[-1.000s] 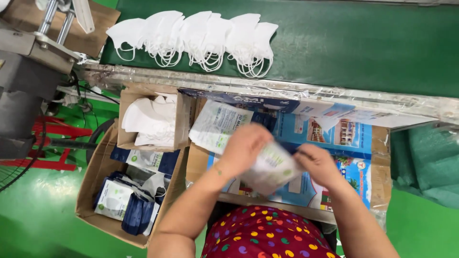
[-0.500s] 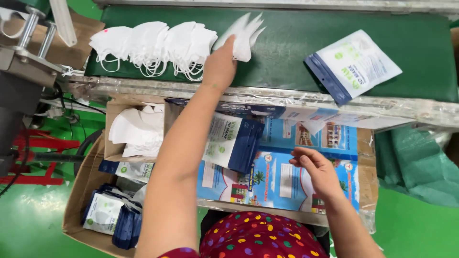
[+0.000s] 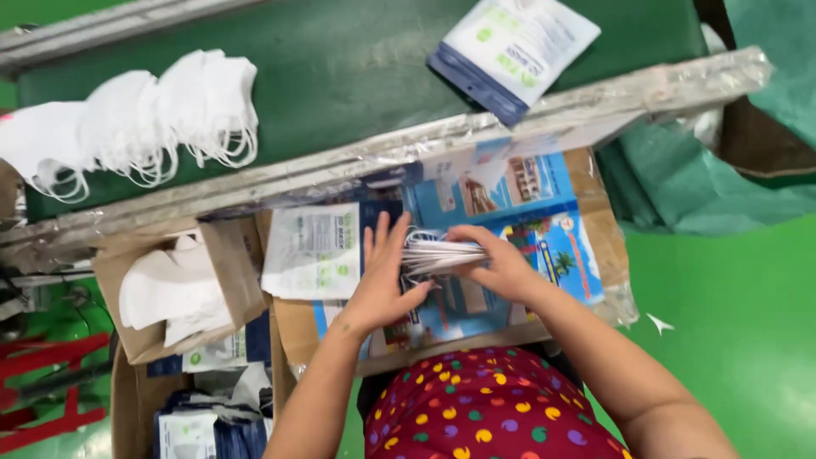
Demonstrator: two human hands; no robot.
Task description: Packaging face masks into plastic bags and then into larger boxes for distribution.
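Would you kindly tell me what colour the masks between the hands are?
White: the stack of masks, pressed between the left hand and right hand, shows in the head view.

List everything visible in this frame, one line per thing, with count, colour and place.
Small stack of flat white face masks: one stack, white, pressed between both hands over the cardboard work board.
Row of white face masks: count unclear, white, overlapping on the green belt, upper left.
Sealed white-and-blue pouch: one, on the belt, top right.
Empty white printed pouches: small pile, white, beside the left hand.
Green conveyor belt: one, dark green, across the top.
Cardboard work board with blue pictures: one, brown and blue, under the hands.
Open cardboard box of white masks: one, brown, left.
Lower box of blue pouches: one, bottom left.
Left hand: on the stack's left end.
Right hand: gripping the stack's right end.
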